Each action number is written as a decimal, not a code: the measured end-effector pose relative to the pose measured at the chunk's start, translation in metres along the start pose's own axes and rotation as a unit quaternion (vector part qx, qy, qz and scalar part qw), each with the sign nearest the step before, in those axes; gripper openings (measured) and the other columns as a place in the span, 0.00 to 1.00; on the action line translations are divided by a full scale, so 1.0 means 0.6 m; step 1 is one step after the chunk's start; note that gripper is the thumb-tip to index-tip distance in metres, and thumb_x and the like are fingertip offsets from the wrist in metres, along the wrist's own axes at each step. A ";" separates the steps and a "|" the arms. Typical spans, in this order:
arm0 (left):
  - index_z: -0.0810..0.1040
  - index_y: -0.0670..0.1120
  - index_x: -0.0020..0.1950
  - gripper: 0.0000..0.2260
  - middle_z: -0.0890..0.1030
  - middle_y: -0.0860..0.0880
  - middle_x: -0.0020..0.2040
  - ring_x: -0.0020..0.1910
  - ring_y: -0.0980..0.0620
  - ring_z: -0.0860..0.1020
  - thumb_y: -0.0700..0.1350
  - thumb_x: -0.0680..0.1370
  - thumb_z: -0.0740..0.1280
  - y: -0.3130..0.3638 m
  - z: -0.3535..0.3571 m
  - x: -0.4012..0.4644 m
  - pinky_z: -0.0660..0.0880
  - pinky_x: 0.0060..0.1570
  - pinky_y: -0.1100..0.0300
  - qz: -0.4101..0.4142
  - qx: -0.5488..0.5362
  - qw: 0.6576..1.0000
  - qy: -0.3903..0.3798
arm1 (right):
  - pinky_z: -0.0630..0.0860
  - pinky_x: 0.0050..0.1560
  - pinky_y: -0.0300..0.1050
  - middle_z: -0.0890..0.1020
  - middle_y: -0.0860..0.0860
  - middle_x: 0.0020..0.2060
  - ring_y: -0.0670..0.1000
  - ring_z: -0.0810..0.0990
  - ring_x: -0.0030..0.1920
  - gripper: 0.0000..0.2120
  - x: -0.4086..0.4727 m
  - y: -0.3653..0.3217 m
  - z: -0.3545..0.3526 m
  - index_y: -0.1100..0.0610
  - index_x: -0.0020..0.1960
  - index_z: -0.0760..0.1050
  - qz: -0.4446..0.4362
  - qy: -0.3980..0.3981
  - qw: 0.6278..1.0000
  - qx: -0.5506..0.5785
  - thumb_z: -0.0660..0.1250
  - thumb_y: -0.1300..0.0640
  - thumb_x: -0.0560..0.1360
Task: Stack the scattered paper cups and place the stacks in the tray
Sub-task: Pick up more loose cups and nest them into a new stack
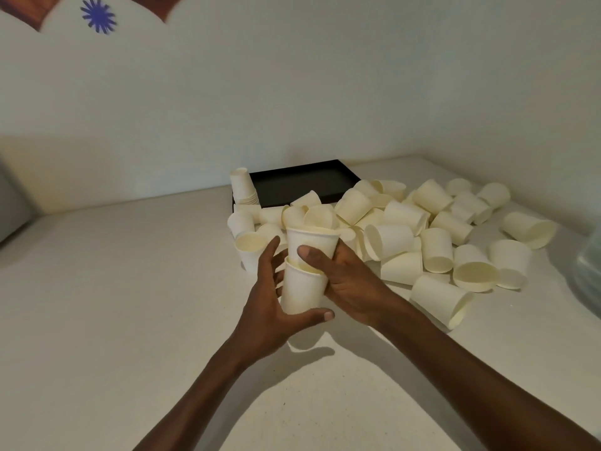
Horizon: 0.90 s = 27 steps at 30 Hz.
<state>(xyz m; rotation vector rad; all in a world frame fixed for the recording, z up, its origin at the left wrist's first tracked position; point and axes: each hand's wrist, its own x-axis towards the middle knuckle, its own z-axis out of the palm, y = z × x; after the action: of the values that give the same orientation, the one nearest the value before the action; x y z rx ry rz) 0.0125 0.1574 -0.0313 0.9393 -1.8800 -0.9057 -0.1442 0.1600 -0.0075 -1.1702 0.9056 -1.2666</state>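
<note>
1. Our left hand [271, 307] curls round the lower cream paper cup [302, 289], thumb across its base end and fingers behind it; we hold it just above the pale speckled countertop [130, 320].
2. Our right hand [348, 281] grips the upper cream paper cup [312, 244], thumb on its near wall, its narrow end sunk into the lower cup's mouth.
3. The two nested cups form one column, its long axis nearly upright and tilted slightly towards the far right, with the upper cup's open mouth facing up and away from us.
4. Just beyond our hands the heap of loose cream paper cups [406, 229] spreads to the right, most lying on their sides with mouths pointing every way, a few upside down.
5. The heap lies between us and the shallow black rectangular tray [302, 183], covering its near edge.
6. An upside-down stack of cream paper cups [242, 187] stands at the tray's left corner; we cannot tell whether it is inside the tray or beside it.
7. How many cups the stack holds is too small to count.
8. A clear plastic object [590, 271] is cut off at the right edge.
9. A blurred blue star-shaped mark [98, 15] shows on the white wall [325, 92].
</note>
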 end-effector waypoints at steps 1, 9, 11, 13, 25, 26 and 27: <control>0.48 0.63 0.75 0.51 0.62 0.79 0.64 0.63 0.70 0.69 0.61 0.61 0.78 -0.001 0.001 0.002 0.74 0.50 0.74 0.008 0.002 1.000 0.004 | 0.78 0.56 0.60 0.78 0.51 0.62 0.55 0.78 0.61 0.29 0.002 0.003 0.008 0.45 0.71 0.65 0.001 0.006 1.000 0.007 0.71 0.47 0.73; 0.50 0.63 0.74 0.43 0.60 0.72 0.67 0.61 0.76 0.66 0.56 0.66 0.73 -0.018 0.003 0.006 0.69 0.51 0.80 0.010 -0.004 0.999 0.047 | 0.76 0.50 0.36 0.74 0.37 0.59 0.41 0.75 0.57 0.36 -0.020 0.001 0.002 0.38 0.70 0.60 0.056 0.023 0.983 -0.176 0.71 0.34 0.66; 0.54 0.62 0.73 0.42 0.64 0.70 0.65 0.60 0.73 0.69 0.57 0.66 0.74 -0.022 0.009 0.006 0.72 0.50 0.76 0.005 0.000 0.999 0.050 | 0.74 0.54 0.44 0.74 0.45 0.63 0.46 0.74 0.60 0.39 -0.033 -0.012 -0.030 0.44 0.72 0.59 0.058 0.075 0.967 -0.237 0.68 0.32 0.67; 0.57 0.62 0.71 0.40 0.68 0.65 0.62 0.58 0.66 0.73 0.59 0.65 0.74 -0.023 0.018 0.008 0.74 0.48 0.69 -0.009 0.004 0.999 0.051 | 0.74 0.54 0.45 0.75 0.48 0.63 0.48 0.75 0.60 0.37 -0.053 -0.026 -0.068 0.48 0.71 0.64 0.026 0.136 0.945 -0.297 0.66 0.31 0.68; 0.57 0.58 0.71 0.42 0.68 0.60 0.63 0.53 0.64 0.73 0.63 0.63 0.72 -0.011 0.084 0.005 0.72 0.38 0.75 -0.044 0.009 0.999 0.029 | 0.70 0.50 0.51 0.73 0.57 0.56 0.59 0.71 0.56 0.34 -0.156 0.012 -0.237 0.52 0.67 0.65 0.125 0.245 0.668 -0.692 0.72 0.40 0.68; 0.58 0.58 0.70 0.41 0.69 0.61 0.62 0.53 0.65 0.73 0.64 0.62 0.72 -0.010 0.088 0.004 0.72 0.38 0.75 -0.046 0.009 0.999 0.028 | 0.71 0.50 0.51 0.72 0.57 0.56 0.59 0.71 0.56 0.33 -0.162 0.019 -0.237 0.51 0.68 0.63 0.125 0.242 0.679 -0.681 0.73 0.42 0.69; 0.58 0.59 0.70 0.40 0.69 0.61 0.61 0.53 0.66 0.73 0.64 0.62 0.72 -0.009 0.092 0.004 0.72 0.38 0.75 -0.046 0.007 0.999 0.027 | 0.72 0.51 0.52 0.71 0.57 0.56 0.59 0.72 0.56 0.33 -0.168 0.022 -0.237 0.50 0.68 0.62 0.118 0.241 0.695 -0.667 0.73 0.45 0.69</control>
<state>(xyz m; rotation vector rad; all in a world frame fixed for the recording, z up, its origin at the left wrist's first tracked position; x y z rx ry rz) -0.0359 0.1657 -0.0573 1.0554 -1.8127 -0.9136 -0.2916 0.2377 -0.0607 -1.6806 2.5299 -0.5264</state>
